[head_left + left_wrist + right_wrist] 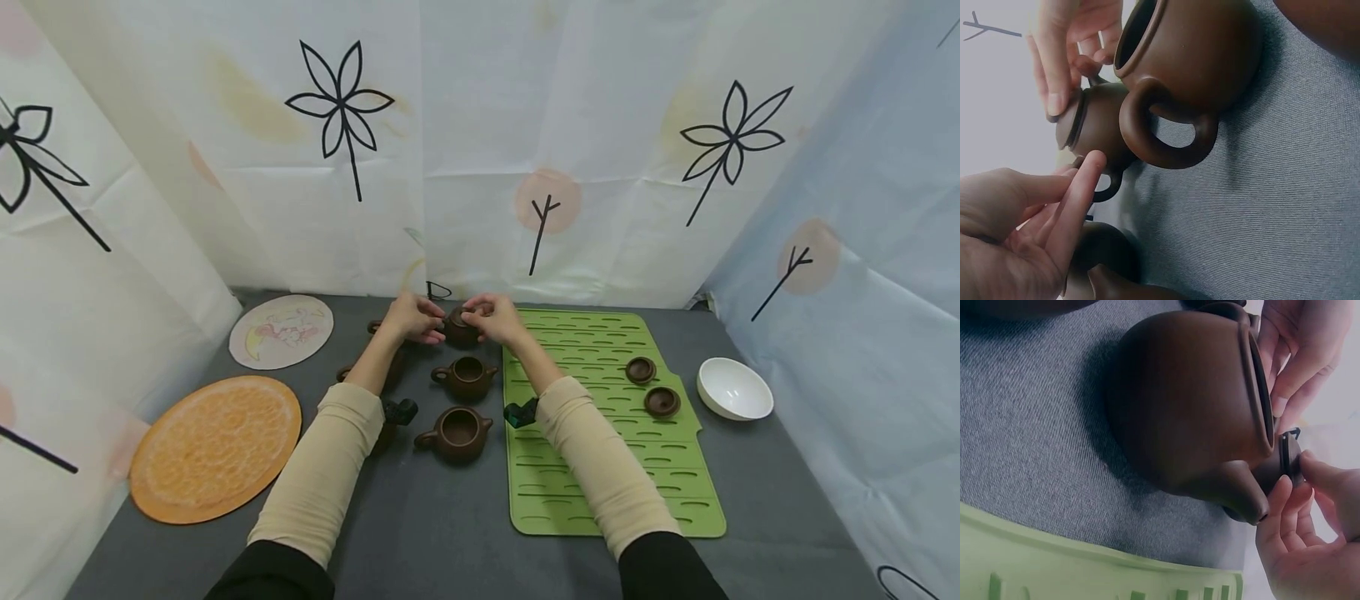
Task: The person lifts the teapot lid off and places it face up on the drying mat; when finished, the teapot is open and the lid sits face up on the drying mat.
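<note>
Has a lidless near teapot [459, 446] at centre, just left of the green mat [542, 485]. Beyond it, shows a lidless middle teapot [467, 385], with two brown lids [662, 403] well to the right on the mat. Farthest, pinches the far lid [1067, 131] at the far teapot's [461, 337] mouth with the right hand [495, 318]. Holds the left hand [409, 318] just beside, fingers loosely extended; cannot tell whether touching.
</note>
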The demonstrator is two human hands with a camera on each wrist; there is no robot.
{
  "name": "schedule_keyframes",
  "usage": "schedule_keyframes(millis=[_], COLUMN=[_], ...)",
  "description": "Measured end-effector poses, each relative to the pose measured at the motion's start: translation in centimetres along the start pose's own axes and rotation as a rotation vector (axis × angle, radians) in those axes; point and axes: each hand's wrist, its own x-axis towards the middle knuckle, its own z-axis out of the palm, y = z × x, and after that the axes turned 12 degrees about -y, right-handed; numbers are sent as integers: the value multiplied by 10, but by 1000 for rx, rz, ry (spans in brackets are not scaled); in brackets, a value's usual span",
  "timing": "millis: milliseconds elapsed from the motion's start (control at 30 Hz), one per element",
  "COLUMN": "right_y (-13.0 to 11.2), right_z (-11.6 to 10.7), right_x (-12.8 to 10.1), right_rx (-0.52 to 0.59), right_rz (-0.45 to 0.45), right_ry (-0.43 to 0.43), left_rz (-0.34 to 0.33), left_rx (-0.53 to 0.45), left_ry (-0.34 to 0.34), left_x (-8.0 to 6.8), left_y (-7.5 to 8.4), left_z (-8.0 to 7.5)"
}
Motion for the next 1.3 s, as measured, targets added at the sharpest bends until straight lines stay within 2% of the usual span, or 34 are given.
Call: schedule_keyframes(millis=[233,600,700,933,1300], right_y=[-1,-9,-10,-7,17], right_z=[-7,-43,-54,-79,-115], right_x=[-8,-40,-52,-86,-143], right_rx=[48,127,138,87,56], right_rz=[-17,-74,-82,-72,-49], right_ry=[19,65,76,102,88], left_rz=[9,29,38,31,50], left_rx=[3,17,24,35,54], left_ry=[-7,-4,-7,1,1], left_x=[-4,-6,-4,2,-3], left_y=[2,4,2,-2,-2], left_z=[2,3,2,-1,2])
